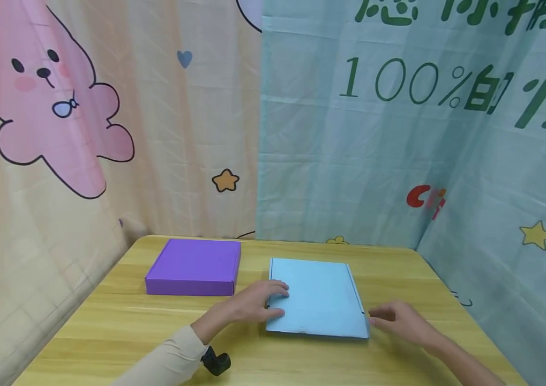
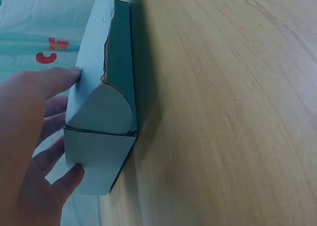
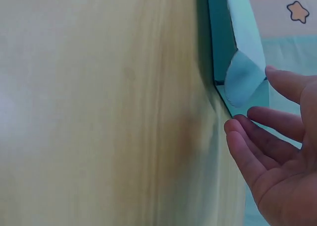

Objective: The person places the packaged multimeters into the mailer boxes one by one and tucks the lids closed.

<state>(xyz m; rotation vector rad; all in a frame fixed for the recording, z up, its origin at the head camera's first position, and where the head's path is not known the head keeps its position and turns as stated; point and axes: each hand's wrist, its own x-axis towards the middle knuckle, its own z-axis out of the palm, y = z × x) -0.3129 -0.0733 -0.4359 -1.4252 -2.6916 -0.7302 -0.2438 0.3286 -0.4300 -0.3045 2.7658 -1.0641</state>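
A flat light blue cardboard box [image 1: 316,300] lies on the table in the head view, its lid lowered over the base. Rounded side flaps [image 2: 106,109] show at its front corners, sticking out past the body in both wrist views. My left hand [image 1: 258,301] rests on the box's left edge, fingers spread over the lid and side without curling round it. At the front right corner is my right hand [image 1: 400,320], fingers loosely bent; in the right wrist view its thumb tip [image 3: 271,72] is right at the lid's corner and the other fingers sit beside the side wall.
A closed purple box [image 1: 191,268] lies on the wooden table [image 1: 109,332] at the back left. A black device [image 1: 216,362] shows at the left sleeve's cuff. Printed curtains [image 1: 181,123] hang behind the table and along its sides.
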